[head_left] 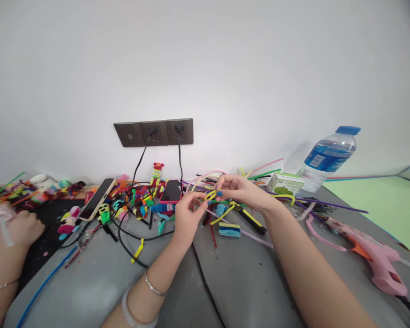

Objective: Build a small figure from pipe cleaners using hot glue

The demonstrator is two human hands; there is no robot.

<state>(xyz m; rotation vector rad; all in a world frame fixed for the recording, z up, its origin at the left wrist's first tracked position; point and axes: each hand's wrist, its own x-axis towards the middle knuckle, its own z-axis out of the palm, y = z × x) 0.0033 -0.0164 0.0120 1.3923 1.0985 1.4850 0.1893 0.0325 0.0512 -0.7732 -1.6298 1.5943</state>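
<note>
Both hands meet above the middle of the grey table. My left hand pinches one end of a small yellow and blue pipe cleaner piece. From the right, my right hand closes its fingertips on the blue end of that piece. Just below lies a blue and yellow pipe cleaner bundle. Black-and-yellow handled pliers or cutters rest beside it, partly under my right hand. Behind my fingers, loose pipe cleaners are partly hidden.
A pink glue gun lies at right, near a water bottle and green paper. Black cables run from wall sockets across the table. Phones and pipe cleaner figures crowd the left. Another person's hand works at far left.
</note>
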